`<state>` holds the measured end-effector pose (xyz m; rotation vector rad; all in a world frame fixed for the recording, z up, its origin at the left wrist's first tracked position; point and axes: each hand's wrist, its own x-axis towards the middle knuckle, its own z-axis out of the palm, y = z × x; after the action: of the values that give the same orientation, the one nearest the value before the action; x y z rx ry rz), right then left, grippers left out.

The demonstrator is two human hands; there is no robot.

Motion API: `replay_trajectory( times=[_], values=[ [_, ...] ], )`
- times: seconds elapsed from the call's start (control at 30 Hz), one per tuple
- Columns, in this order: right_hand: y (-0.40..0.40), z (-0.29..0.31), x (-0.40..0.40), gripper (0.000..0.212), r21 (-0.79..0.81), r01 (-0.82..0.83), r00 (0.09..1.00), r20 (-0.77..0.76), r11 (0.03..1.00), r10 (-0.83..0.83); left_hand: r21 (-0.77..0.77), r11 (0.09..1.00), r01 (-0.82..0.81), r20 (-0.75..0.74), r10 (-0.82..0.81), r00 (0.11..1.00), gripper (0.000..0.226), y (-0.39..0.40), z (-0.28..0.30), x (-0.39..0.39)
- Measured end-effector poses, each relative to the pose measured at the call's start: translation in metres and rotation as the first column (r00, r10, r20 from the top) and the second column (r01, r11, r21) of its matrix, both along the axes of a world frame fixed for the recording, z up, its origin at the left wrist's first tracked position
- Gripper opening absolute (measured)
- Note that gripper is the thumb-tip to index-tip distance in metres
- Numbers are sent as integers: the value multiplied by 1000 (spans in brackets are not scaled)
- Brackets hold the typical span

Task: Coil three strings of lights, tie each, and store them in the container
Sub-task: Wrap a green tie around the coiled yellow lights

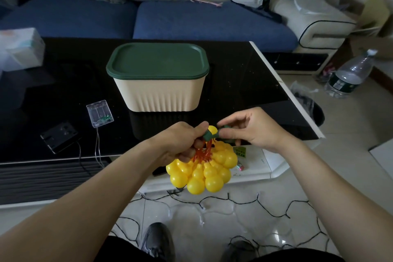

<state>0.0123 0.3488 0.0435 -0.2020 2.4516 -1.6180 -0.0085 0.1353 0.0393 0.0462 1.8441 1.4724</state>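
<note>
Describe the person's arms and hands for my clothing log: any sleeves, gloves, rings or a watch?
Both forearms are bare up to the frame's lower edge; no sleeve shows. The left hand and right hand wear no gloves, and no ring, watch or bracelet is visible on the fingers or wrists. Nails look short and unpainted. Lower down, dark trousers and dark shoes show.
</note>
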Motion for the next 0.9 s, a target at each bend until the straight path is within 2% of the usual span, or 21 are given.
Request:
replay_trajectory(
  times=[0.13, 0.27, 0.4, 0.5, 0.67, 0.73, 0.83, 0.9],
  values=[
    [16, -12, -40, 28, 91, 215, 976, -65, 972, -210, -48, 999, -23, -3, 23, 1000, 51, -1, -3, -2],
    [15, -20, -84, 34, 229, 449, 891, -191, 864, -413, -57, 998, -23, 13, 24, 1000, 51, -3, -3, -2],
    [1, -30, -103, 41, 325, 453, 892, -170, 830, -420, -59, 998, -34, 41, 37, 998, 52, -6, -2, -3],
    [-2, -39, -111, 47, 296, 509, 860, -138, 808, -491, -59, 997, -40, 58, 44, 997, 50, -8, -4, -3],
    [1, -47, -112, 26, 254, 657, 753, -262, 710, -604, -66, 997, -51, 79, 56, 995, 48, -6, -8, -2],
    [0, -44, -102, 20, 247, 665, 746, -283, 705, -603, -70, 996, -46, 92, 53, 994, 48, -4, -9, -1],
    [-8, -24, -74, 14, 131, 664, 726, -346, 736, -594, -72, 996, -45, 97, 52, 994, 48, -2, -8, 2],
    [-18, -6, -45, 11, 74, 520, 823, -310, 851, -476, -68, 996, -50, 97, 57, 994, 48, -2, -6, 4]
  ],
)
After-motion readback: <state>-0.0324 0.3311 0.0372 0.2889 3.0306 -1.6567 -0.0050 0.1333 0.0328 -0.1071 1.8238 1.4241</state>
